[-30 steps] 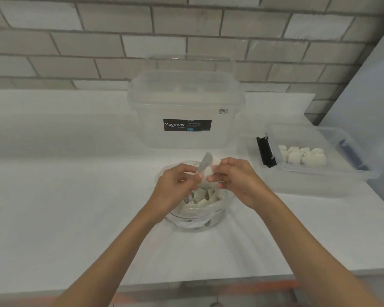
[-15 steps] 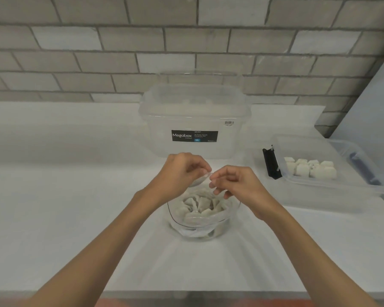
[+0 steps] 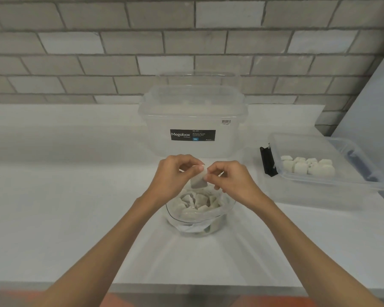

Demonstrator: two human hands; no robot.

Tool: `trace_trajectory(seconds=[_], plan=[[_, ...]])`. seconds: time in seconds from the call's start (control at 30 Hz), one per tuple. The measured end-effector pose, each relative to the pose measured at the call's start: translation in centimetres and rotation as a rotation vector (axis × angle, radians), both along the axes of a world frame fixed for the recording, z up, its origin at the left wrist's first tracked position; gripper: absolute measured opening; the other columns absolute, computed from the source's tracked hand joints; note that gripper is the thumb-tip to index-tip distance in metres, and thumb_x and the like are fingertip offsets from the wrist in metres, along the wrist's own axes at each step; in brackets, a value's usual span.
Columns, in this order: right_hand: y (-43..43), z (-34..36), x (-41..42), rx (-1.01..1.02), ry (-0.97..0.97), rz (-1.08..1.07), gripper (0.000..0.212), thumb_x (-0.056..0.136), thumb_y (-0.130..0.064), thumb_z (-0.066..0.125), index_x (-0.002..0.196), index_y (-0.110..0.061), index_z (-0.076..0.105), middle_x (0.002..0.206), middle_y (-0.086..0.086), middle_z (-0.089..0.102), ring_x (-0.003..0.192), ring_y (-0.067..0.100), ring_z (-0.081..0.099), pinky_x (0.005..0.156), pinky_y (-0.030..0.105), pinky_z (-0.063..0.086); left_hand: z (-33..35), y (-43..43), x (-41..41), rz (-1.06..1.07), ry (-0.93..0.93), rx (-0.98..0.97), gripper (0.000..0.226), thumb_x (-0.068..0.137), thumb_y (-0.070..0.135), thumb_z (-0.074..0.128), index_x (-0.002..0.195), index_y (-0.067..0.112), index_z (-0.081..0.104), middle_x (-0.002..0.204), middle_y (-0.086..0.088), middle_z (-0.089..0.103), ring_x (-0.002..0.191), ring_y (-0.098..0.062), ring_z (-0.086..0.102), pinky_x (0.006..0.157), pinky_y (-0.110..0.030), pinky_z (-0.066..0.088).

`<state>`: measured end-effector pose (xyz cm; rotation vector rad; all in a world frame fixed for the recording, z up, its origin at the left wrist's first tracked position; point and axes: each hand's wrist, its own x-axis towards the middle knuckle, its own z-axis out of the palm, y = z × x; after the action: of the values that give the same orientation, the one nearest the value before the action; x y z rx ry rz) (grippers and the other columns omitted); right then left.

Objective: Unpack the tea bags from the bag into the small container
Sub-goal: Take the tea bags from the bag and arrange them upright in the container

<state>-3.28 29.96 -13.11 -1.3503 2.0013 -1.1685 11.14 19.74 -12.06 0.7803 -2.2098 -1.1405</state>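
L hand (image 3: 173, 176) & R hand (image 3: 233, 180) meet over the middle of the counter, fingers curled, both pinching one tea bag (image 3: 198, 180) btwn thumb & fingertips: L grips its upper left edge, R its right edge. The tea bag hangs tilted, lower corner pointing down, in the air just above a clear bowl (image 3: 175, 220). Inside the bowl sits a clear plastic bag (image 3: 217, 212), mouth open upward, w/ a heap of loose tea bags (image 3: 200, 201) in it; exact count can't be told. Both forearms reach in from the near edge, L one crossing the bowl's left rim. To the right, well apart from the bowl, stands the small container (image 3: 341, 187), clear plastic, low & rectangular, w/ a cluster of white tea bags (image 3: 306, 166) lying toward its left end. A black clip-like part (image 3: 267, 161) stands against its left wall. Behind the hands, a big lidded clear Megabox storage box (image 3: 193, 120), black label facing the camera. All on a white counter (image 3: 53, 207), grey brick wall (image 3: 98, 52) at the back.
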Motion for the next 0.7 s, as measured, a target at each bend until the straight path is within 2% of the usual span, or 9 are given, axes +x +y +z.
trace_trajectory(seconds=[0.07, 0.13, 0.2, 0.33, 0.43, 0.53, 0.63, 0.7], plan=[[-0.4, -0.9, 0.0, 0.077, 0.160, 0.039, 0.006, 0.086, -0.017, 0.067, 0.089, -0.020, 0.071, 0.078, -0.004, 0.067, 0.063, 0.005, 0.059, 0.062, 0.012, 0.044, -0.4, -0.2, 0.2, 0.037, 0.002, 0.009, 0.005, 0.087, 0.025, 0.070, 0.084, 0.027, 0.074, 0.082, 0.014, 0.073, 0.073, 0.005, 0.062, 0.071, -0.006, 0.043], [-0.7, -2.3, 0.2, 0.182, 0.326, 0.113, 0.017, 0.086, -0.013, 0.062, 0.099, -0.020, 0.071, 0.088, -0.002, 0.066, 0.078, 0.011, 0.060, 0.073, 0.022, 0.049, -0.6, -0.6, 0.5, 0.058, -0.008, 0.015, 0.005, 0.087, 0.024, 0.071, 0.085, 0.023, 0.075, 0.080, 0.014, 0.072, 0.069, 0.007, 0.060, 0.068, -0.003, 0.041], [-1.0, -3.3, 0.8, 0.265, 0.443, 0.196, 0.022, 0.086, -0.012, 0.059, 0.104, -0.020, 0.069, 0.097, 0.000, 0.060, 0.088, 0.018, 0.057, 0.077, 0.031, 0.050, -0.5, -0.9, 0.8, 0.074, -0.013, 0.022, 0.006, 0.087, 0.023, 0.070, 0.087, 0.020, 0.076, 0.080, 0.014, 0.072, 0.068, 0.008, 0.059, 0.067, -0.003, 0.040], [-1.4, -3.5, 1.3, 0.280, 0.504, 0.247, 0.011, 0.084, -0.011, 0.059, 0.091, -0.015, 0.066, 0.093, 0.000, 0.054, 0.090, 0.021, 0.056, 0.075, 0.034, 0.050, -0.7, -1.1, 1.3, 0.091, -0.029, 0.028, 0.006, 0.086, 0.021, 0.071, 0.086, 0.018, 0.076, 0.077, 0.014, 0.071, 0.065, 0.009, 0.059, 0.065, -0.003, 0.040], [-1.4, -2.5, 0.4, 0.229, 0.403, 0.191, 0.009, 0.080, -0.009, 0.064, 0.081, -0.017, 0.069, 0.087, -0.002, 0.066, 0.078, 0.013, 0.060, 0.073, 0.032, 0.052, -1.1, -1.4, 1.9, 0.109, -0.041, 0.058, 0.005, 0.085, 0.024, 0.072, 0.085, 0.020, 0.076, 0.080, 0.008, 0.074, 0.072, 0.003, 0.064, 0.068, -0.006, 0.043], [-1.1, -0.8, -0.9, 0.155, 0.264, 0.111, 0.006, 0.082, -0.013, 0.070, 0.078, -0.017, 0.073, 0.080, -0.001, 0.072, 0.056, -0.002, 0.058, 0.066, 0.015, 0.049, -1.1, -1.7, 2.3, 0.133, -0.050, 0.096, 0.006, 0.084, 0.024, 0.073, 0.086, 0.020, 0.076, 0.083, 0.003, 0.075, 0.078, -0.006, 0.068, 0.071, -0.011, 0.046], [-0.6, 0.8, -1.9, 0.104, 0.093, 0.043, 0.004, 0.082, -0.016, 0.073, 0.079, -0.014, 0.073, 0.070, -0.002, 0.070, 0.050, 0.005, 0.060, 0.052, 0.009, 0.044, -0.9, -1.8, 2.5, 0.153, -0.054, 0.117, 0.005, 0.086, 0.021, 0.071, 0.089, 0.020, 0.074, 0.081, 0.001, 0.074, 0.070, -0.003, 0.066, 0.066, -0.011, 0.044], [-0.2, 1.3, -2.2, 0.095, -0.042, 0.004, 0.005, 0.083, -0.015, 0.073, 0.081, -0.011, 0.072, 0.065, -0.001, 0.068, 0.052, 0.008, 0.060, 0.049, 0.014, 0.043, -0.7, -1.7, 2.6, 0.162, -0.055, 0.130, 0.007, 0.087, 0.017, 0.069, 0.091, 0.022, 0.070, 0.077, -0.001, 0.074, 0.063, -0.002, 0.065, 0.066, -0.017, 0.046]])
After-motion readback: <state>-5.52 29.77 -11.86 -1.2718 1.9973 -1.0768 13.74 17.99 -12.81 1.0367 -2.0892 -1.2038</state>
